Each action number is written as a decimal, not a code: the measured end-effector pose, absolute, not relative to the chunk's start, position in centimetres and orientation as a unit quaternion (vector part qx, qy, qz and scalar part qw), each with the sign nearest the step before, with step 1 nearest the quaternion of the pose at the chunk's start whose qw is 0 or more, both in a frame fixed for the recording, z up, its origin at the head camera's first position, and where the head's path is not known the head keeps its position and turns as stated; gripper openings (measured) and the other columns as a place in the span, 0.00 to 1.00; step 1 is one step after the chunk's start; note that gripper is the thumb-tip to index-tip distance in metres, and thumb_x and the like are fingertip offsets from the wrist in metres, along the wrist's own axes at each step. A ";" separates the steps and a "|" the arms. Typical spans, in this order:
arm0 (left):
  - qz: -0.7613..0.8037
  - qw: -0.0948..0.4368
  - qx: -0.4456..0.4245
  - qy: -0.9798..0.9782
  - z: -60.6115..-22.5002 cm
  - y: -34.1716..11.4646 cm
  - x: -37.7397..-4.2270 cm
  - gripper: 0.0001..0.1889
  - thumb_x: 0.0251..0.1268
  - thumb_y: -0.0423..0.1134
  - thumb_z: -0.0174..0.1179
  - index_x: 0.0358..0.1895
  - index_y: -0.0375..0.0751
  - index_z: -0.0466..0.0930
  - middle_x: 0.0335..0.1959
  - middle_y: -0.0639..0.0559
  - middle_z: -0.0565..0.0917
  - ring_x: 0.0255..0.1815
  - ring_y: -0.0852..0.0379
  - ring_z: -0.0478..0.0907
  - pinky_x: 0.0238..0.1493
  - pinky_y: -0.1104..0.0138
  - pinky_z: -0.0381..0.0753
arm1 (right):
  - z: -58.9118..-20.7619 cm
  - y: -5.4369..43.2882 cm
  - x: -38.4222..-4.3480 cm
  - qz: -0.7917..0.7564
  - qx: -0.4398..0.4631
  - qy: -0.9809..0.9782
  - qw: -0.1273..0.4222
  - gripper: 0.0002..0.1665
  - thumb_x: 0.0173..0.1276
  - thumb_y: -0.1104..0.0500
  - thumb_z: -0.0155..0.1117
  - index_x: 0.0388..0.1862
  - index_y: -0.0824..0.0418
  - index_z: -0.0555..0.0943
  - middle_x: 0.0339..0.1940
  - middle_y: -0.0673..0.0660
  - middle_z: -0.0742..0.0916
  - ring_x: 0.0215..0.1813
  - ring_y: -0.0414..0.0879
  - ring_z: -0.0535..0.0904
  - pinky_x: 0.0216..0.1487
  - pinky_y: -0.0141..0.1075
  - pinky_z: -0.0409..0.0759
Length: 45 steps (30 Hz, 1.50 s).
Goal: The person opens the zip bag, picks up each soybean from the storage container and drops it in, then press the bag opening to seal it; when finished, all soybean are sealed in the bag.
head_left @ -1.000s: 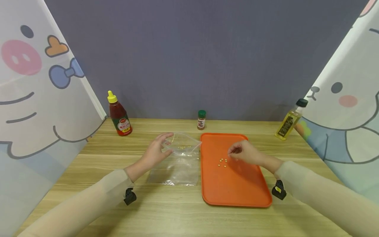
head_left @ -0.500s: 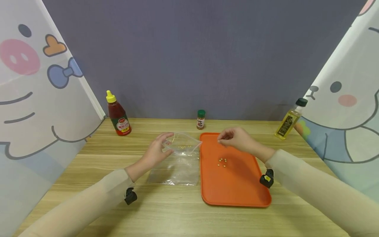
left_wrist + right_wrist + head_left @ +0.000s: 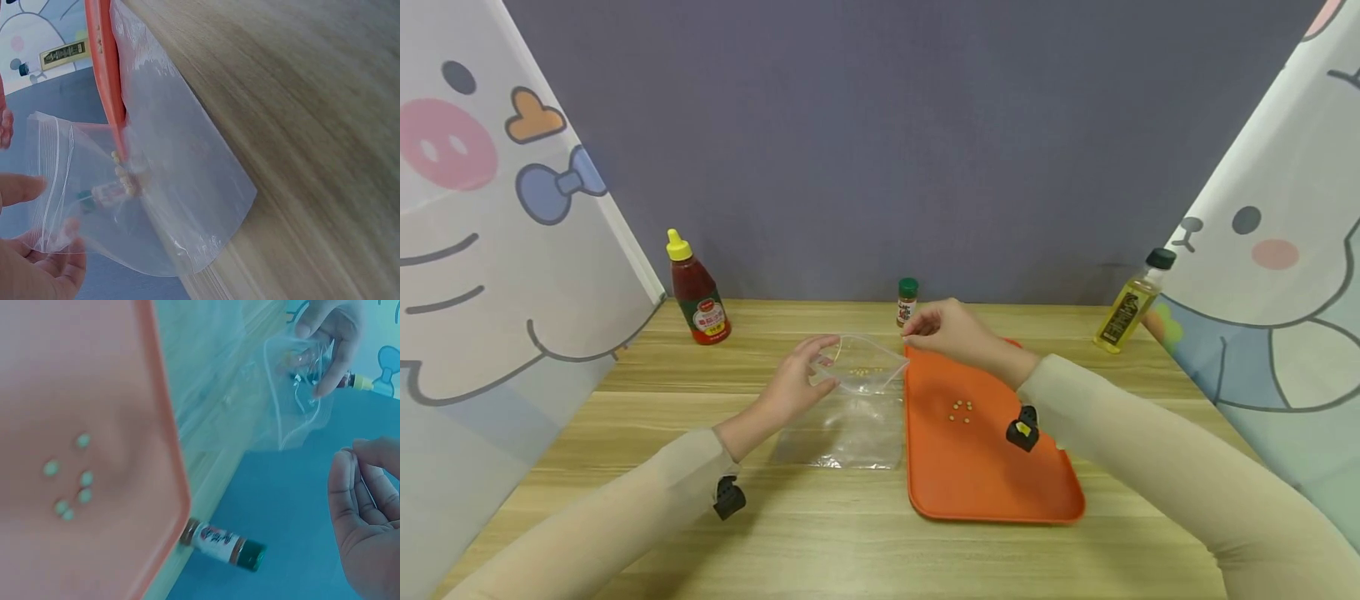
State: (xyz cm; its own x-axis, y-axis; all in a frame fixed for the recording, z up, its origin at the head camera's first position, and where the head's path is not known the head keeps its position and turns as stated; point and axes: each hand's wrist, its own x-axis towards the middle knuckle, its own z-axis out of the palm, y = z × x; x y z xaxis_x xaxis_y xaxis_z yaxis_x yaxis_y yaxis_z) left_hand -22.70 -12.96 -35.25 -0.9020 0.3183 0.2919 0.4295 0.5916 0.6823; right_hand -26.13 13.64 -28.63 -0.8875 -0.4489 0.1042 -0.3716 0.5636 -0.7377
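Observation:
A clear zip-lock bag [image 3: 850, 429] lies on the table with its mouth raised and spread wide. Several pale yellow soybeans [image 3: 125, 178] show inside it. My left hand [image 3: 793, 379] holds the bag's mouth at its left corner, thumb and fingers apart along the rim. Just beyond the bag's right corner hovers my right hand [image 3: 951, 333], thumb and forefinger pinched together. A soybean seems to be between those fingertips, mostly hidden by them. More soybeans [image 3: 84, 478] lie loose on an orange tray [image 3: 992, 492], below the right forearm.
A green-capped spice jar [image 3: 907, 302] stands at the back, close behind the right hand. Back left is a ketchup bottle [image 3: 702, 302] with a yellow cap. An oil bottle [image 3: 1126, 312] stands at the back right. A grey panel [image 3: 880, 150] closes off the table's rear.
My right hand has risen off the tray beside the soybeans and moved left and away from me, to the bag's mouth. The left hand and the bag stay put.

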 end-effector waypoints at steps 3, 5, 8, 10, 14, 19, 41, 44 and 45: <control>-0.402 0.069 -0.208 -0.889 -35.3 -13.0 -22.8 0.35 0.55 0.28 0.67 0.68 0.36 0.66 0.67 0.39 0.70 0.52 0.42 0.79 0.52 0.48 0.79 | -28.5 12.3 -26.4 -0.412 -0.243 0.876 0.055 0.06 0.63 0.62 0.68 0.40 0.61 0.85 0.38 0.55 0.89 0.41 0.45 0.84 0.45 0.36 0.85; -0.399 0.071 -0.208 -0.890 -35.3 -13.0 -22.8 0.34 0.56 0.29 0.67 0.68 0.36 0.66 0.67 0.39 0.70 0.52 0.43 0.79 0.52 0.50 0.80 | -28.6 11.4 -26.6 -0.411 -0.246 0.876 0.060 0.08 0.63 0.62 0.68 0.41 0.62 0.85 0.38 0.55 0.89 0.41 0.45 0.85 0.45 0.36 0.85; -0.400 0.072 -0.209 -0.890 -35.2 -13.1 -22.8 0.34 0.56 0.29 0.67 0.68 0.37 0.66 0.67 0.39 0.70 0.52 0.44 0.80 0.52 0.51 0.80 | -28.8 10.3 -27.0 -0.405 -0.245 0.878 0.065 0.08 0.64 0.61 0.68 0.41 0.62 0.86 0.38 0.55 0.89 0.40 0.44 0.85 0.44 0.35 0.85; -0.399 0.072 -0.212 -0.889 -35.2 -13.1 -22.8 0.34 0.56 0.29 0.67 0.68 0.36 0.66 0.67 0.39 0.70 0.52 0.44 0.80 0.52 0.52 0.80 | -28.8 9.7 -27.1 -0.400 -0.246 0.880 0.067 0.08 0.64 0.60 0.68 0.41 0.61 0.86 0.37 0.55 0.89 0.39 0.44 0.85 0.43 0.35 0.85; -0.402 0.070 -0.212 -0.888 -35.1 -13.1 -22.9 0.34 0.56 0.29 0.67 0.68 0.36 0.66 0.67 0.39 0.70 0.52 0.44 0.79 0.52 0.51 0.80 | -28.9 8.8 -27.3 -0.396 -0.252 0.881 0.065 0.07 0.63 0.61 0.69 0.39 0.61 0.86 0.37 0.56 0.89 0.38 0.44 0.85 0.42 0.34 0.85; -0.407 0.061 -0.210 -0.887 -34.9 -13.0 -22.9 0.34 0.57 0.29 0.67 0.69 0.35 0.65 0.68 0.39 0.69 0.53 0.43 0.79 0.53 0.47 0.79 | -29.0 8.2 -27.5 -0.406 -0.255 0.875 0.070 0.08 0.64 0.63 0.68 0.41 0.65 0.85 0.37 0.57 0.89 0.36 0.45 0.85 0.37 0.33 0.85; -0.401 0.066 -0.210 -0.889 -35.1 -13.0 -23.0 0.34 0.56 0.28 0.67 0.68 0.35 0.66 0.68 0.38 0.69 0.53 0.40 0.79 0.52 0.47 0.79 | -29.5 12.4 -27.2 -0.404 -0.231 0.883 0.055 0.07 0.64 0.62 0.67 0.40 0.63 0.86 0.39 0.57 0.89 0.40 0.45 0.84 0.41 0.36 0.84; -0.400 0.068 -0.210 -0.890 -35.2 -13.1 -23.0 0.34 0.56 0.27 0.67 0.68 0.34 0.66 0.68 0.38 0.69 0.53 0.40 0.79 0.52 0.46 0.79 | -30.0 13.4 -27.2 -0.403 -0.221 0.886 0.053 0.07 0.64 0.63 0.67 0.40 0.63 0.86 0.38 0.57 0.89 0.40 0.45 0.84 0.41 0.36 0.84; -0.399 0.068 -0.210 -0.890 -35.2 -13.1 -23.1 0.34 0.56 0.27 0.67 0.68 0.34 0.66 0.68 0.38 0.69 0.53 0.40 0.79 0.52 0.46 0.79 | -30.1 13.7 -27.2 -0.403 -0.219 0.887 0.053 0.07 0.64 0.63 0.67 0.40 0.63 0.86 0.38 0.57 0.89 0.39 0.45 0.84 0.41 0.36 0.84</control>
State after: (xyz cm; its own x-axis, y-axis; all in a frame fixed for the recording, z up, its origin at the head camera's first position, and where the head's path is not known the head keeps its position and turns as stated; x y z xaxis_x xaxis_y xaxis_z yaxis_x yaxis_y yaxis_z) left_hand -23.05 -13.07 -35.25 -0.9023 0.3196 0.2892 0.4285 0.5926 0.6821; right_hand -27.22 13.71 -30.11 -0.8983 -0.4314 0.0829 -0.3464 0.5796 -0.7376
